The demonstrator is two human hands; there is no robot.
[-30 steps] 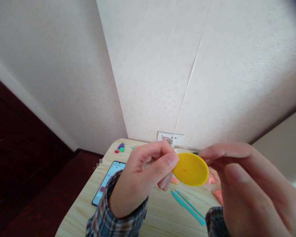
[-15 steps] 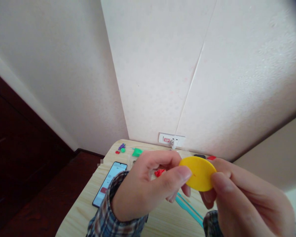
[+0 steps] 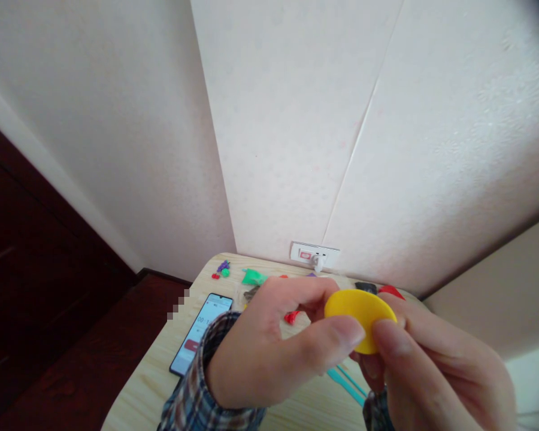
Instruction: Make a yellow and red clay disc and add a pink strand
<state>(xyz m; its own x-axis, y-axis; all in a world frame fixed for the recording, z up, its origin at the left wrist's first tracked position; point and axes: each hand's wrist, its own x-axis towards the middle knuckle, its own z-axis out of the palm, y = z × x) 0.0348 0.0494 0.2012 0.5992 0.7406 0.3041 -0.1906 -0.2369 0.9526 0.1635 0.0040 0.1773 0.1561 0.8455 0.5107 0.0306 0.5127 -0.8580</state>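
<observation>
A flat yellow disc (image 3: 358, 304), which looks like modelling clay, is held up over the table between both hands. My left hand (image 3: 281, 350) pinches its left side, thumb on the near face and fingers behind. The right side is gripped by my right hand (image 3: 444, 365), with the thumb pressed on the lower face close to the left thumb. Behind the disc, the fingertips are partly hidden. Teal plastic tools (image 3: 348, 386) lie on the table below the hands. A small red piece (image 3: 291, 317) shows past my left hand.
A phone (image 3: 204, 329) with a running timer lies left on the wooden table (image 3: 148, 371). Behind it sit small purple, green and red clay pieces (image 3: 223, 267) and a green packet (image 3: 253, 276). Dark (image 3: 366, 288) and red packets (image 3: 390, 291) lie back right. A wall socket (image 3: 314, 254) holds a plug.
Both thumbs have slid inward over the yellow disc and are now nearly together. My right hand has shifted left. The view has shifted slightly.
</observation>
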